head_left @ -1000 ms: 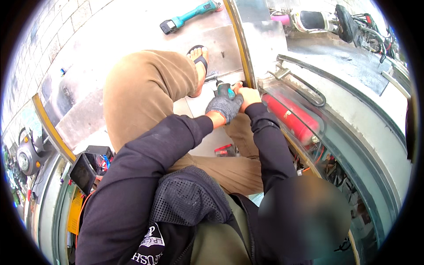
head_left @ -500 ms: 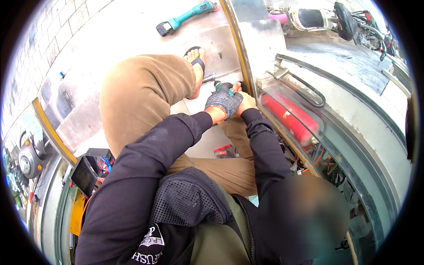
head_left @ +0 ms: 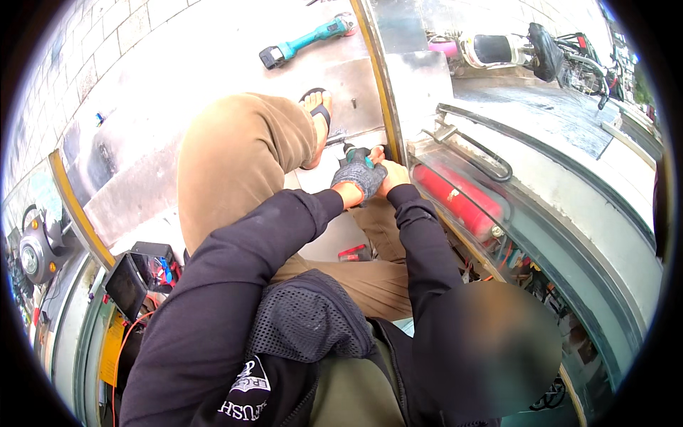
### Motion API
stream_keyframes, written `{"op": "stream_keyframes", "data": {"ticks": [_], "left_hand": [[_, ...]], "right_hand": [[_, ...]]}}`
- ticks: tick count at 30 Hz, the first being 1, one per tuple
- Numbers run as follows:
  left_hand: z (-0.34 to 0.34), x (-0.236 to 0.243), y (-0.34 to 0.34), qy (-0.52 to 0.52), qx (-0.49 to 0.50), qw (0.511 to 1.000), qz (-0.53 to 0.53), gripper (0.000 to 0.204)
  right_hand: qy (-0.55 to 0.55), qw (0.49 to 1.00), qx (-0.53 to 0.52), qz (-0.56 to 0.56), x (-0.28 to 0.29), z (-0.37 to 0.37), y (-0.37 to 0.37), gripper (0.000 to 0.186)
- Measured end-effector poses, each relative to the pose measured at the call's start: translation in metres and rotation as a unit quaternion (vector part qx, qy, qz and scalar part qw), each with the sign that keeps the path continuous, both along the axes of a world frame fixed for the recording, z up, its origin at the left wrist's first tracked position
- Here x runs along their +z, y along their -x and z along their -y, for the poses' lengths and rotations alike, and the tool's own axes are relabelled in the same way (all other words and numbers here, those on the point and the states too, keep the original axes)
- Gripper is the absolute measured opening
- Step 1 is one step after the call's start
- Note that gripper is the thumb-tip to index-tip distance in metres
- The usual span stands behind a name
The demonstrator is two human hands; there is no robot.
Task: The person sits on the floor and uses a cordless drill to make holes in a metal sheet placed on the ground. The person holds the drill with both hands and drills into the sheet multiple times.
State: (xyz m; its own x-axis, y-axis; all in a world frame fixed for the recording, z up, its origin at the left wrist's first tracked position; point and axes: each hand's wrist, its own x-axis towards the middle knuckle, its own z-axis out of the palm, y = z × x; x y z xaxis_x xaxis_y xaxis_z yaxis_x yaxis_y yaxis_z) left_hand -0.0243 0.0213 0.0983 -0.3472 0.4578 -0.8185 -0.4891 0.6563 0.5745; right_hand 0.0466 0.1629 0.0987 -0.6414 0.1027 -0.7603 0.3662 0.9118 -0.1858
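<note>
My left hand (head_left: 359, 176), in a grey knit glove with bare fingertips, is closed round a teal-and-black hand tool (head_left: 369, 162). Most of this tool is covered by the glove, so I cannot make out its exact kind. Its dark front end points away from me, toward the foot of the yellow-edged door frame (head_left: 384, 92). Pressed against the left hand is my bare right hand (head_left: 393, 176), its fingers curled; what they hold, if anything, is hidden. Both hands are low, just past my bent knees, near the metal threshold.
A teal cordless angle grinder (head_left: 309, 43) lies on the metal ramp ahead. A small bolt (head_left: 354, 103) stands nearby. To the right, a red cylinder (head_left: 459, 199) lies behind glass. An open black case (head_left: 146, 274) is at left, and a small red-and-clear packet (head_left: 353, 253) lies between my legs.
The view has shifted slightly, moving the surroundings in the picture. Both hands stay together at the same spot, the left still gripping the teal-and-black tool.
</note>
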Motion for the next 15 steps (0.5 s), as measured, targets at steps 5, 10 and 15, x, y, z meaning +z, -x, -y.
{"op": "stream_keyframes", "data": {"ticks": [5,10,15], "left_hand": [[-0.007,0.013,0.000,0.044,0.073,0.995,0.043,0.056],[-0.009,0.027,-0.005,0.026,0.169,0.972,0.159,0.070],[0.013,-0.036,-0.054,-0.088,0.084,0.990,0.065,0.088]], "right_hand": [[0.015,1.000,0.003,-0.013,0.006,-0.001,0.006,0.031],[0.025,0.995,0.054,-0.080,-0.017,-0.027,-0.005,0.030],[0.016,0.976,0.195,-0.094,0.002,-0.016,0.032,0.023]]}}
